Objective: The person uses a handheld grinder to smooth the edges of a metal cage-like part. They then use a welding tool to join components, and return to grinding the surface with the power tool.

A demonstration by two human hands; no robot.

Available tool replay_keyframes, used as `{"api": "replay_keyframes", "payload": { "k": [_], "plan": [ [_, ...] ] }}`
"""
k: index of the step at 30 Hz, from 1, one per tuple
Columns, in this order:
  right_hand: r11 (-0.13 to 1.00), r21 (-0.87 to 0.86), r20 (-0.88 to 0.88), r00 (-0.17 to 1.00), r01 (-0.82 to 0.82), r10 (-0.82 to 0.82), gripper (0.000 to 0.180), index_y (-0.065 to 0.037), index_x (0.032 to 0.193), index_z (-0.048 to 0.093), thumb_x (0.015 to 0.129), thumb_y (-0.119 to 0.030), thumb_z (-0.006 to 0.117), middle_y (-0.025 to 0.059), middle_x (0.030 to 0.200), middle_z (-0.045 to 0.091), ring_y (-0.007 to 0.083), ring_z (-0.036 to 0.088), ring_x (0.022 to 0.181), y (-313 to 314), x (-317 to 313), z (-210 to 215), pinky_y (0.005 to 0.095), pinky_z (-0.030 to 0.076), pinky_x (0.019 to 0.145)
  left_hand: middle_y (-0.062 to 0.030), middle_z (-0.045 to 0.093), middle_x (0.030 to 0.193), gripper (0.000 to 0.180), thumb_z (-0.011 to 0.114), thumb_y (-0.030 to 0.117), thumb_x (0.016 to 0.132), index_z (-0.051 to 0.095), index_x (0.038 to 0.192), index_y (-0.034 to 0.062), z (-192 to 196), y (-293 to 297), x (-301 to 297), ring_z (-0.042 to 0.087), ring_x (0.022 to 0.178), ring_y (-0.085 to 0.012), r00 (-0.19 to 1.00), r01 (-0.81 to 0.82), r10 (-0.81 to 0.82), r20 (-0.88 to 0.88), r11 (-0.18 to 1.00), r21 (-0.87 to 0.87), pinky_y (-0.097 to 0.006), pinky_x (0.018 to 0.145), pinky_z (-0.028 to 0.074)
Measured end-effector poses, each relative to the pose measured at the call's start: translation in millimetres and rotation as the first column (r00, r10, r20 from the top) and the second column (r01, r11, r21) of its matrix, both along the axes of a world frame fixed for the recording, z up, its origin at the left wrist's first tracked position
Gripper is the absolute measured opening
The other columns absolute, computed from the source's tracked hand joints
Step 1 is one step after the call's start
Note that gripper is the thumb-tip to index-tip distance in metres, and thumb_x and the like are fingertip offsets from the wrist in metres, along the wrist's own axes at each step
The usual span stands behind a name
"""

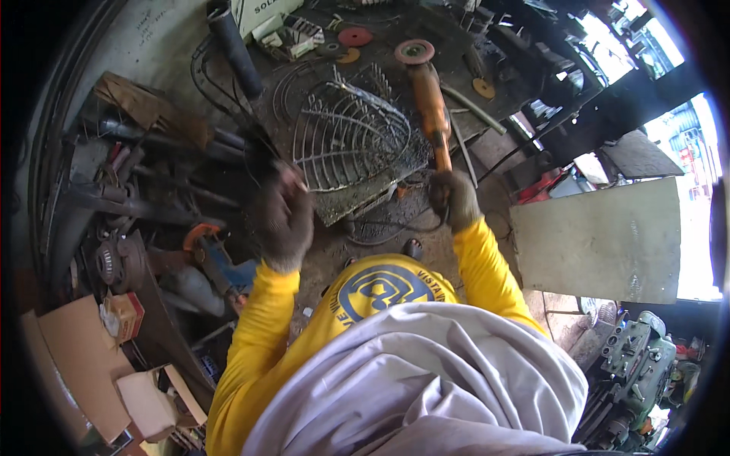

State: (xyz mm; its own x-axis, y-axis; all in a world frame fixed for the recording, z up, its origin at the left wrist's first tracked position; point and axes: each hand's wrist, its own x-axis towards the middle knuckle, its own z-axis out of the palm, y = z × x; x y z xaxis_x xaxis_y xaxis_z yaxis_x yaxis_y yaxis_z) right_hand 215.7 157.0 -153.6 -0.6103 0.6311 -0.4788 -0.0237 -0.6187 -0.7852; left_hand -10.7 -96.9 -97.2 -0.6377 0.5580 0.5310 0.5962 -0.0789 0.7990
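My right hand [456,201], in a dark knit glove, is wrapped round the rear end of an orange angle grinder [430,106]. The tool points away from me over the workbench, its round reddish disc [414,52] at the far end. Left of it a fan-shaped grille of bent metal rods [342,144] lies on the dark workbench [338,207]. My left hand [287,220], gloved with bare fingertips, is raised beside the grille's near left edge. Motion smears its fingers, so whether they hold anything is unclear.
Loose discs [354,36] and scraps lie at the bench's back. A dark pipe [233,49] stands at its far left. Metal stock and cardboard boxes [148,403] crowd the left. A pale sheet panel [601,239] stands right, with a green machine [639,357] nearer me.
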Motion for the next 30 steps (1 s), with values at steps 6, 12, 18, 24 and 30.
{"api": "replay_keyframes", "payload": {
  "k": [6,12,18,24,30],
  "plan": [
    [0.907,0.415,0.124,0.982,0.076,-0.139,0.045,-0.003,0.129,0.056,0.085,-0.010,0.065,0.0055,0.080,0.061,0.0140,0.058,0.056,-80.5,62.8,46.7,0.0280,0.049,0.051,-0.0109,0.067,0.113,0.044,0.076,0.024,0.096,0.057,0.127,0.0008,-20.9,44.9,81.8,0.068,0.096,-0.0217,0.850,0.490,-0.497,0.171,0.867,0.088,-0.037,0.087,0.057],
    [0.469,0.882,0.262,0.882,-0.053,-0.391,0.061,-0.001,0.141,0.048,0.085,-0.002,0.070,0.0088,0.102,0.069,0.0165,0.069,0.082,-138.1,96.2,18.2,0.0321,0.058,0.069,-0.0056,0.068,0.101,0.052,0.086,0.033,0.085,0.060,0.121,0.0047,39.0,152.9,130.2,0.067,0.087,-0.0169,0.384,0.618,-0.712,0.588,0.672,0.409,-0.030,0.080,0.057],
    [0.976,0.212,-0.119,0.990,-0.048,0.075,0.061,0.002,0.141,0.050,0.086,-0.004,0.076,0.0133,0.121,0.069,0.0211,0.071,0.100,-91.1,126.4,87.8,0.0355,0.058,0.088,-0.0072,0.068,0.109,0.071,0.091,0.039,0.078,0.056,0.129,0.0037,17.6,153.7,169.9,0.068,0.096,-0.0176,0.518,0.611,-0.626,0.583,0.748,0.259,-0.034,0.087,0.058],
    [0.926,0.308,0.038,0.975,-0.218,0.217,0.068,-0.005,0.144,0.050,0.083,-0.002,0.079,0.0098,0.124,0.068,0.0170,0.068,0.106,-60.1,153.9,62.9,0.0339,0.057,0.092,-0.0103,0.063,0.120,0.085,0.091,0.039,0.077,0.047,0.140,0.0028,4.7,170.2,186.6,0.065,0.107,-0.0208,0.419,0.768,-0.684,0.597,0.618,0.169,-0.038,0.095,0.056],
    [0.738,0.647,0.215,0.974,-0.192,0.065,0.075,-0.006,0.146,0.050,0.079,-0.009,0.084,0.0089,0.125,0.070,0.0163,0.068,0.107,-48.7,162.9,67.2,0.0338,0.058,0.090,-0.0105,0.065,0.120,0.084,0.090,0.036,0.077,0.046,0.140,0.0028,-12.5,188.1,209.1,0.067,0.106,-0.0217,0.418,0.723,-0.704,0.574,0.640,0.259,-0.037,0.093,0.058]
  ]
}}
